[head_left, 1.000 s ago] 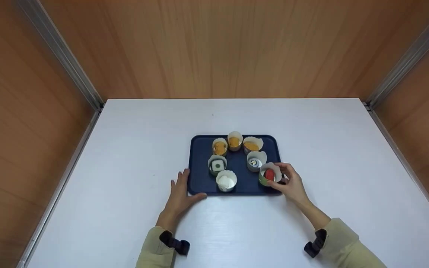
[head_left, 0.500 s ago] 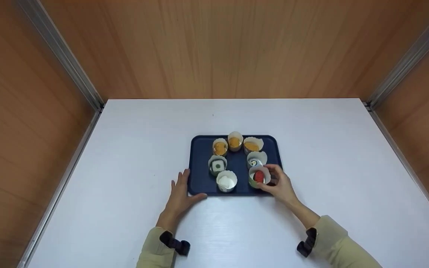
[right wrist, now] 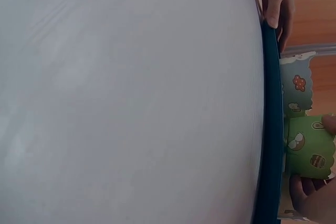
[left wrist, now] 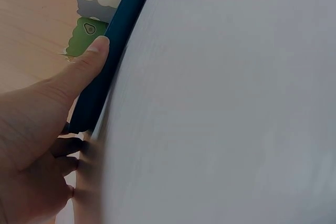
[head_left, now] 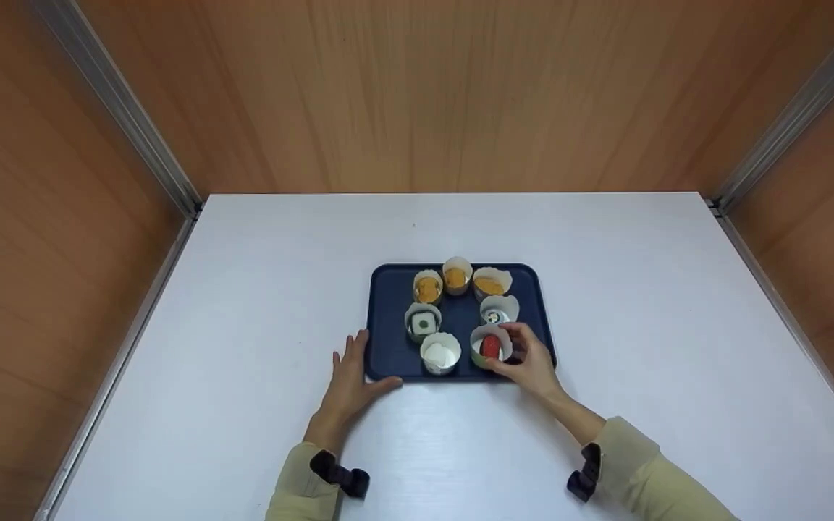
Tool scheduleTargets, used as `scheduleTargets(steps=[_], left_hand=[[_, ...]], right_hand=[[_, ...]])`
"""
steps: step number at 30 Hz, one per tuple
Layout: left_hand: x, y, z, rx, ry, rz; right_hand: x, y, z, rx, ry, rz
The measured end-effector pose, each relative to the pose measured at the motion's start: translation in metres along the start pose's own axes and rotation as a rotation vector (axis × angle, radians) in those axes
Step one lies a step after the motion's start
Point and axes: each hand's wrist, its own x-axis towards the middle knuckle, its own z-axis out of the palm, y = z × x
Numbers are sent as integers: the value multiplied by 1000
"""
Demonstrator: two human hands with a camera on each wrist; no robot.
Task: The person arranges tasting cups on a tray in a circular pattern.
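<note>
My right hand (head_left: 533, 367) grips a green paper baking cup (head_left: 480, 357) between thumb and fingers, over the front right part of a dark blue tray (head_left: 390, 289). A red strawberry (head_left: 490, 346) lies inside this cup. In the right wrist view the green cup (right wrist: 304, 142) shows cartoon prints, with fingertips at its sides. My left hand (head_left: 347, 387) rests at the tray's front left corner, thumb along the front edge and fingers spread along the left side. Closest to that hand stands a white-looking paper cup (head_left: 441, 353) with something white in it.
Several more paper cups stand on the tray. Three at the back hold orange-yellow pieces, such as the back left cup (head_left: 428, 288). One on the left holds a white square piece (head_left: 423, 322); a right-hand cup (head_left: 504, 305) is partly hidden. Wooden panels (head_left: 417, 94) surround the white table (head_left: 279, 289).
My right hand has carried the green baking cup with the strawberry leftward across the tray, toward the front left cup. My left hand and the tray have stayed in place.
</note>
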Motion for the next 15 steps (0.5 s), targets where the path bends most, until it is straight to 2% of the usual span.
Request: scheduleTargets(steps=[3, 10, 15], left_hand=[[0, 0, 0, 2, 1, -2], [0, -1, 0, -4, 0, 2], [1, -2, 1, -6, -6, -2]], right_hand=[[-1, -4, 3, -7, -2, 1], [-3, -30, 8, -26, -4, -11], [-1, -33, 10, -37, 2, 11]])
